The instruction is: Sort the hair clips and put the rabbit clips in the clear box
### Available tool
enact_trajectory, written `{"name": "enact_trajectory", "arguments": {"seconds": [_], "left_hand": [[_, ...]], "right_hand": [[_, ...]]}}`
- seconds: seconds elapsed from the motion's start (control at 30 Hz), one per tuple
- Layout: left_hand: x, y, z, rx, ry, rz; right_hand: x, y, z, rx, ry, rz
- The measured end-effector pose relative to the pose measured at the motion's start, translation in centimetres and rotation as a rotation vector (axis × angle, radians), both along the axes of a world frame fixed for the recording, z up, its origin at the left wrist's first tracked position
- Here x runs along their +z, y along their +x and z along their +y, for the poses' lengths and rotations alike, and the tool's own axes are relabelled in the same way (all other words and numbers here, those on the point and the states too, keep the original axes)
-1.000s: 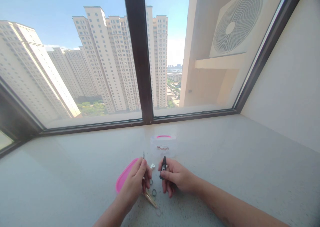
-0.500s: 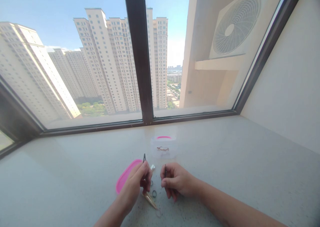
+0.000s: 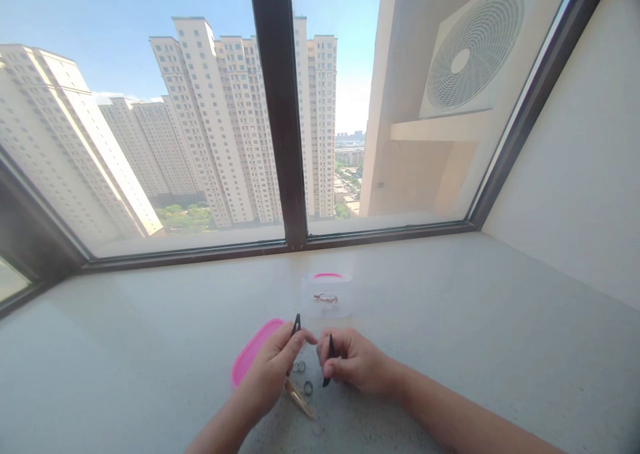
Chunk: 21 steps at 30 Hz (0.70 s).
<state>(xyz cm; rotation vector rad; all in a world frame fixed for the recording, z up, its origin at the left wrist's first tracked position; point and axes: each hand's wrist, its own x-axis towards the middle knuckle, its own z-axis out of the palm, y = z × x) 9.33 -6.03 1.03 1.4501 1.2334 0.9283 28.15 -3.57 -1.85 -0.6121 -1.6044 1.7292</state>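
My left hand (image 3: 279,355) is closed on a black hair clip (image 3: 297,323), whose looped end sticks up past the thumb. Its index finger stretches toward my right hand (image 3: 353,364). The right hand pinches a second black hair clip (image 3: 329,361), held nearly upright between thumb and fingers. Below and between the hands, a gold-coloured clip (image 3: 300,401) lies on the pale sill. Small dark rings, which look like hair ties (image 3: 308,388), rest beside it. Behind the left hand is a pink lid (image 3: 255,351), partly covered by it.
A clear plastic box (image 3: 345,304) with a pink handle stands beyond the hands, a brownish item (image 3: 326,299) showing in it. The speckled sill (image 3: 450,294) runs back to a dark window frame (image 3: 385,234). A white wall (image 3: 575,174) rises at the right.
My left index finger has stretched out toward the right hand. The clip in my right hand has turned, so its broader side shows. The left clip has shifted slightly right.
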Motion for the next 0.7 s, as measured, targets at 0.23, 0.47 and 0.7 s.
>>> {"name": "enact_trajectory", "arguments": {"seconds": [0.23, 0.47, 0.7], "left_hand": [[0.38, 0.40, 0.19, 0.028, -0.002, -0.058], [0.08, 0.56, 0.14, -0.031, -0.076, -0.105], [0.09, 0.44, -0.01, -0.099, -0.154, -0.198]], "right_hand": [[0.18, -0.21, 0.04, 0.032, -0.122, -0.012], [-0.41, -0.17, 0.40, -0.024, -0.107, 0.013], [-0.40, -0.22, 0.08, -0.020, -0.151, 0.040]]}}
